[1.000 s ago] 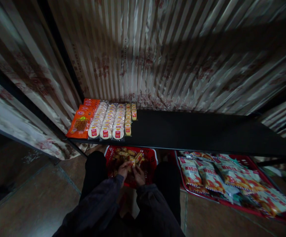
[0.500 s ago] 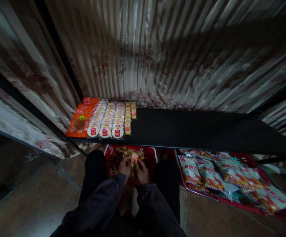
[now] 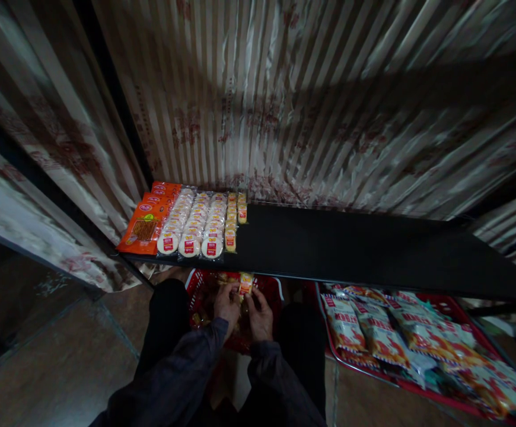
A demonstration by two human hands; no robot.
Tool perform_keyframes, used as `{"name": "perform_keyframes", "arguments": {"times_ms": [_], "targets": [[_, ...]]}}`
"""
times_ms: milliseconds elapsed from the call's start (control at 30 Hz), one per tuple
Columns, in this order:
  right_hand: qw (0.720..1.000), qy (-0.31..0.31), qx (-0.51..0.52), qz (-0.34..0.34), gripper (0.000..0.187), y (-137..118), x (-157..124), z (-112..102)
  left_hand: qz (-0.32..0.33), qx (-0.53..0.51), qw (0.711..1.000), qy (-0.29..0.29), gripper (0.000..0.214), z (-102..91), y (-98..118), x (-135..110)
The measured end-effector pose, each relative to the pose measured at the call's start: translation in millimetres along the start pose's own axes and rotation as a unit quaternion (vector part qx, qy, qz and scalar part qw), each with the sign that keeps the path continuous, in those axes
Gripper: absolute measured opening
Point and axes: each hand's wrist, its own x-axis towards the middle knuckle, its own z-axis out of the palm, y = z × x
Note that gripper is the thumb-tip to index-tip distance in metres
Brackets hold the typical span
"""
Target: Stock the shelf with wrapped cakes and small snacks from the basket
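Between the fingers of my left hand (image 3: 226, 308) and my right hand (image 3: 259, 313) is a small yellow snack packet (image 3: 245, 284) with an orange-red label. Both hands are closed on it by the fingertips, just below the shelf's front edge. Under them stands a red basket (image 3: 191, 290) with more small wrapped snacks (image 3: 202, 317) inside, dim and partly hidden by my hands. On the black shelf (image 3: 329, 243), similar yellow packets (image 3: 230, 237) lie overlapped in two narrow rows. To their left are three rows of round white wrapped crackers (image 3: 189, 244).
Orange snack bags (image 3: 145, 228) lie at the shelf's left end. A second red basket (image 3: 356, 366) by my right knee holds several white-and-orange snack bags (image 3: 385, 338). A dark metal post (image 3: 111, 89) and a striped curtain (image 3: 284, 118) bound the shelf.
Both hands have risen slightly out of the basket with the small packet, toward the shelf edge. The camera view has tilted a little, so the shelf sits lower.
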Motion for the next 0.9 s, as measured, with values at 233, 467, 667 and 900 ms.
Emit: {"name": "perform_keyframes", "arguments": {"times_ms": [233,467,667,900], "targets": [[1.0,0.018,-0.025,-0.001,0.055,-18,7,1,-0.024,-0.025,0.999,-0.025,0.036,-10.8,32,0],[0.998,0.006,-0.054,-0.036,0.052,-31,24,-1,-0.008,-0.049,0.998,-0.041,0.037,-5.1,50,7],[0.997,0.01,-0.065,-0.05,0.053,-44,43,2,0.009,-0.054,0.998,-0.039,0.035,4.2,54,19],[0.997,-0.018,-0.05,-0.058,0.052,-57,63,9,0.021,-0.042,0.998,-0.039,0.035,11.3,62,32]]}}
